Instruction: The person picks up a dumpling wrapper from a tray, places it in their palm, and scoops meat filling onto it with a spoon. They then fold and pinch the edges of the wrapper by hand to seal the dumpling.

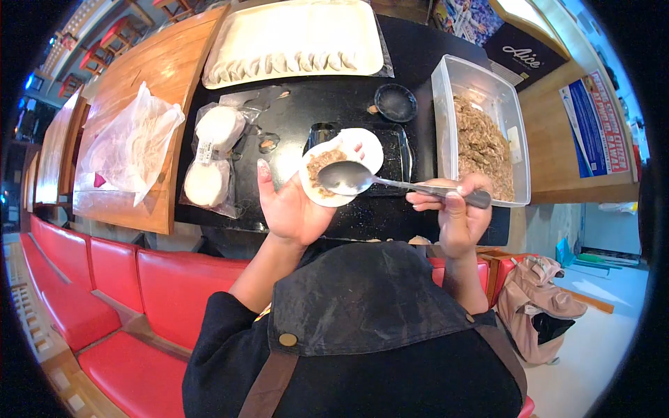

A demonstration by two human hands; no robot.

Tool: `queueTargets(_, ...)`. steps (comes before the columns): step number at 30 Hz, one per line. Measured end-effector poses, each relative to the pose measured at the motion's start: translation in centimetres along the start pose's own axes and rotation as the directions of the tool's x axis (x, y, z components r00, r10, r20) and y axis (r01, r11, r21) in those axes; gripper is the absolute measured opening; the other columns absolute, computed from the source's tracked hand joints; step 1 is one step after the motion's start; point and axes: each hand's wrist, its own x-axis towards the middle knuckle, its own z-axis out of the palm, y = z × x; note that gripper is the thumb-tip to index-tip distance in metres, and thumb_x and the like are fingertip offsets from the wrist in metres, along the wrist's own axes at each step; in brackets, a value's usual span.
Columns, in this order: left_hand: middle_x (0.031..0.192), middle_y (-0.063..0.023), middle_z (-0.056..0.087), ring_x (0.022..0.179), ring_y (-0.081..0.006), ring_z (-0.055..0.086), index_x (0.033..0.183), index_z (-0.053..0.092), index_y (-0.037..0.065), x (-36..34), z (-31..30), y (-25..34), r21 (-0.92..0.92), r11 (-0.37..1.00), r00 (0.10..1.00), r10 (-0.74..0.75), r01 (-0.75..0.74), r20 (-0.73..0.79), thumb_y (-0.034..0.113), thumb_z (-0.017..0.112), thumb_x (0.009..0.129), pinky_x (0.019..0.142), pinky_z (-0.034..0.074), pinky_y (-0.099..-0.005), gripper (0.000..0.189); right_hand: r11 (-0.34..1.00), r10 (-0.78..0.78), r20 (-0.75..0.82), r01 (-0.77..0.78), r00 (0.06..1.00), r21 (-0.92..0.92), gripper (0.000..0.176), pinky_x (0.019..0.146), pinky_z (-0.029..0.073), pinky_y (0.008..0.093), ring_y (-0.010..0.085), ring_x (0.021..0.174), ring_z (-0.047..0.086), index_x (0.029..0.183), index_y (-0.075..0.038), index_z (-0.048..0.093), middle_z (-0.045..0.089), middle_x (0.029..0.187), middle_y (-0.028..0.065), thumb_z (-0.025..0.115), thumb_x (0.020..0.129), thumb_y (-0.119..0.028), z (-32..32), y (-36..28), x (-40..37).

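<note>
My left hand (289,205) lies palm up over the black table and cradles a round white dumpling wrapper (317,191) with a smear of brown minced filling (325,164) on it. My right hand (456,209) grips the handle of a metal spoon (348,177). The spoon's bowl rests on the wrapper, over the filling. Beneath the wrapper sits a black rectangular tray (394,150) holding another white wrapper (366,146).
A clear tub of minced filling (481,136) stands at right. A white tray (293,35) with a row of folded dumplings lies at the far side. Two packs of wrappers (212,157), a small black dish (395,102) and an empty plastic bag (129,146) lie left. Red bench seats run below.
</note>
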Motion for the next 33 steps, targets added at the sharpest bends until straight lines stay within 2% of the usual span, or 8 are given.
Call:
queueTargets(3,0.139,-0.0237,0.033,0.13,-0.0347,0.031,0.134,0.027,-0.01,-0.3,-0.5,0.1,0.02,0.999,0.998,-0.047,0.048,-0.031,0.077,0.025,0.077,0.11,0.017,-0.0455,0.104,0.984,-0.153,0.063,0.157,0.986,-0.081,0.018,0.061,0.058,0.0366,0.0345,0.076,0.066,0.096,-0.005,0.029,0.058,0.089,0.0331,0.045,0.094,-0.014,-1.1,-0.2,0.4)
queueTargets(5,0.139,-0.0236,0.032,0.13,-0.0344,0.03,0.134,0.026,-0.01,-0.4,-1.6,0.3,-0.162,0.981,0.982,-0.083,0.11,0.167,0.078,0.025,0.077,0.11,0.018,-0.0456,0.105,0.95,-0.252,0.094,0.265,0.963,-0.165,0.017,0.063,0.058,0.0395,0.0352,0.076,0.066,0.095,-0.004,0.031,0.057,0.092,0.0358,0.046,0.094,-0.012,-1.6,-0.5,0.3)
queueTargets(11,0.139,-0.0231,0.032,0.129,-0.0338,0.032,0.135,0.025,-0.01,-0.4,0.2,0.1,0.036,0.997,0.994,-0.073,0.07,0.081,0.079,0.027,0.076,0.109,0.02,-0.0457,0.106,0.974,-0.22,0.078,0.224,0.972,-0.035,0.018,0.06,0.058,0.0399,0.036,0.073,0.066,0.095,-0.005,0.031,0.058,0.089,0.0335,0.047,0.093,-0.012,-1.1,-0.9,0.1)
queueTargets(18,0.14,-0.022,0.033,0.129,-0.0337,0.032,0.135,0.027,-0.008,-0.3,-1.5,0.1,-0.094,0.99,0.985,-0.089,0.103,0.145,0.08,0.028,0.075,0.109,0.021,-0.0462,0.107,0.976,-0.189,-0.125,0.2,0.974,0.085,0.014,0.058,0.058,0.0365,0.0341,0.072,0.066,0.095,-0.006,0.031,0.058,0.089,0.0297,0.045,0.093,-0.008,-2.1,-1.0,0.0)
queueTargets(22,0.139,-0.0214,0.034,0.129,-0.034,0.033,0.135,0.028,-0.008,0.2,-1.6,-0.3,-0.041,0.991,0.988,-0.122,0.127,0.099,0.073,0.023,0.081,0.109,0.021,-0.0456,0.098,0.993,-0.103,-0.038,0.101,0.994,-0.064,0.012,0.062,0.058,0.0351,0.033,0.077,0.066,0.1,-0.002,0.034,0.059,0.089,0.029,0.044,0.093,-0.006,-1.8,-0.5,0.2)
queueTargets(24,0.139,-0.0213,0.034,0.129,-0.0341,0.033,0.135,0.028,-0.008,0.6,-1.6,-0.6,-0.041,0.989,0.985,-0.138,0.143,0.108,0.071,0.02,0.083,0.109,0.021,-0.0451,0.094,0.974,-0.165,-0.211,0.126,0.963,-0.188,0.013,0.065,0.058,0.034,0.031,0.079,0.066,0.104,0.003,0.041,0.06,0.091,0.0283,0.044,0.093,-0.003,-2.2,-0.2,1.1)
queueTargets(26,0.139,-0.0216,0.034,0.129,-0.0344,0.032,0.135,0.028,-0.008,0.9,-0.9,-0.8,0.112,0.992,0.996,-0.053,0.061,-0.077,0.066,0.016,0.086,0.109,0.021,-0.0441,0.089,0.918,-0.287,-0.224,0.201,0.931,-0.342,0.017,0.068,0.056,0.03,0.0243,0.079,0.067,0.105,0.008,0.052,0.064,0.09,0.0207,0.046,0.093,-0.004,-2.2,1.2,3.2)
queueTargets(33,0.139,-0.0229,0.034,0.13,-0.0352,0.032,0.135,0.026,-0.009,0.5,-2.1,0.1,0.193,0.973,0.986,-0.146,0.129,0.081,0.068,0.015,0.085,0.109,0.021,-0.0434,0.093,0.766,-0.171,-0.13,0.049,0.977,-0.641,0.014,0.07,0.052,0.0255,0.0141,0.076,0.066,0.094,0.001,0.063,0.067,0.082,0.0093,0.054,0.09,-0.009,-3.7,5.0,7.9)
